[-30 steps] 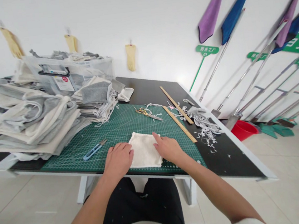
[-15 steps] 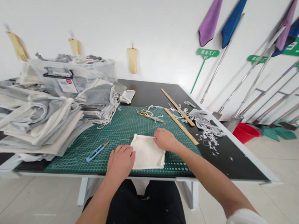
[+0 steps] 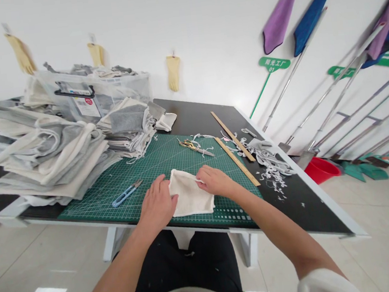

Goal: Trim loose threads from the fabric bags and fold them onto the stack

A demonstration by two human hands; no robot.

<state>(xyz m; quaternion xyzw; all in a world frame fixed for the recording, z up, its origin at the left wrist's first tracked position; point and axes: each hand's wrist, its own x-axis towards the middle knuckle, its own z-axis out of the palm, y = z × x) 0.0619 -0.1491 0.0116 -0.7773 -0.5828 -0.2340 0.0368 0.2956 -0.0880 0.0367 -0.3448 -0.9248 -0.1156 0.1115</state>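
Note:
A small cream-white fabric square (image 3: 192, 198) with raised seamed edges lies in front of me on the green cutting mat (image 3: 120, 173). My left hand (image 3: 157, 201) holds its left edge, with the thumb over the fabric and the fingers at the upper left corner. At the upper right corner, my right hand (image 3: 215, 180) pinches the top edge, its fingertips partly hidden. The top edge is raised a little and bows between both hands. Blue-handled thread snips (image 3: 127, 194) lie left of my left hand. Beyond the fabric are gold-handled scissors (image 3: 194, 147).
Tall stacks of grey and white cloth (image 3: 52, 162) and a clear plastic box (image 3: 111, 90) full of cloth occupy the left. Two wooden rulers (image 3: 237, 162) lie on the right beside fabric scraps (image 3: 269, 161). A red bucket (image 3: 320, 169) stands on the floor beyond the table.
The top edge of the fabric square has risen from the mat and now bows. My left hand has shifted slightly, its thumb further over the fabric. The camera view has moved a little.

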